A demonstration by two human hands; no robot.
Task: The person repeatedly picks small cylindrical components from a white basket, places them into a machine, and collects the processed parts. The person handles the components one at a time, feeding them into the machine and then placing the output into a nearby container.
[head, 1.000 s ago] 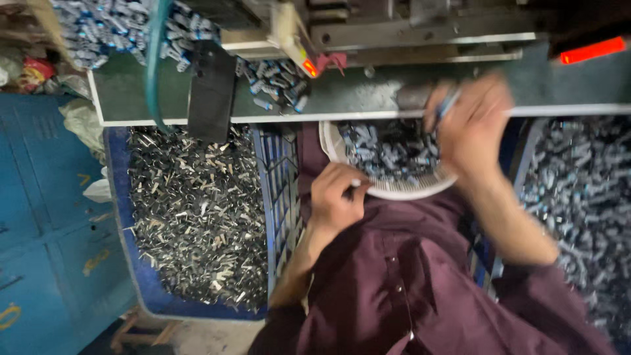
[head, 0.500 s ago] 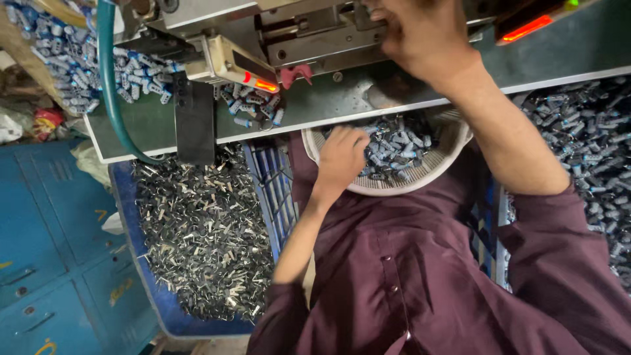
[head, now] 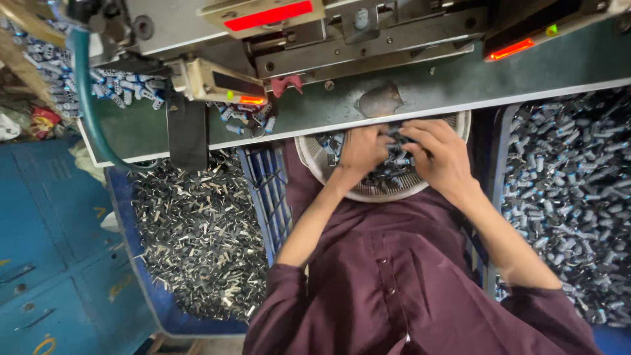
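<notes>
A round white basket rests on my lap under the green machine table. It holds several small blue and grey parts. My left hand and my right hand are both down in the basket, fingers curled among the parts. Both hands pinch a small cluster of those parts between them at the basket's middle.
A blue crate at my left is full of small metal clips. Another crate at the right holds blue-grey parts. More parts lie on the table's left end. The machine with red lights and a green hose stands above.
My right hand has come down from the machine into the basket. My left hand has moved further into the basket beside it. The view has shifted closer.
</notes>
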